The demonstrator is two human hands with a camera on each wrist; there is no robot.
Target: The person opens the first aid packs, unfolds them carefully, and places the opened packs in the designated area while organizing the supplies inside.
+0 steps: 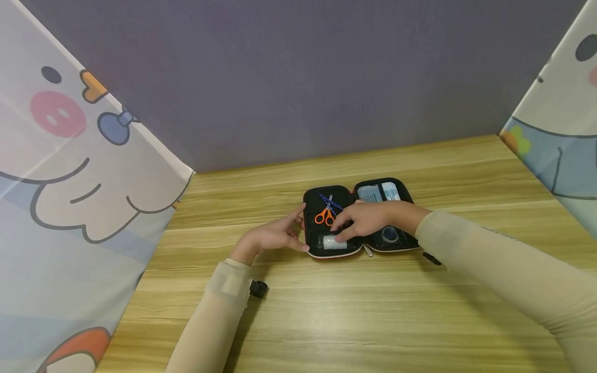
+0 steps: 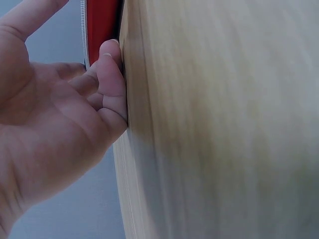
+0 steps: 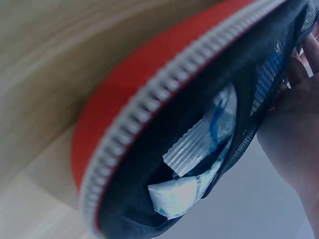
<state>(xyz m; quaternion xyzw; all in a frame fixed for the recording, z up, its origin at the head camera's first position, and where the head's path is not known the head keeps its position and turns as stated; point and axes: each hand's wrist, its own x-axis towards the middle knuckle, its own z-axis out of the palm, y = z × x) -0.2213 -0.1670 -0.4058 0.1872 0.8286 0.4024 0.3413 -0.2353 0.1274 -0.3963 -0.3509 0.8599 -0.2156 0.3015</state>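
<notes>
An unzipped case [image 1: 328,254], black inside and red outside, lies spread open on the table in the head view. My left hand [image 1: 275,234] rests at its left side, thumb and forefinger spread along the edge; in the left wrist view the other fingers [image 2: 110,74] bend against the red shell. My right hand [image 1: 365,221] reaches over the hinge into the left half. Its thumb is right at a white bandage roll [image 1: 333,242] in clear wrap, and its fingertips are beside orange-handled scissors [image 1: 325,216]. Blue tweezers [image 1: 325,198] lie across the scissors.
The case's right half holds flat packets [image 1: 370,194] and a round dark blue item [image 1: 389,234]. In the right wrist view, wrapped packets [image 3: 174,196] sit behind the zipper edge. A grey panel [image 1: 326,83] stands behind the wooden table [image 1: 354,311], with printed cloth [image 1: 93,207] at the left.
</notes>
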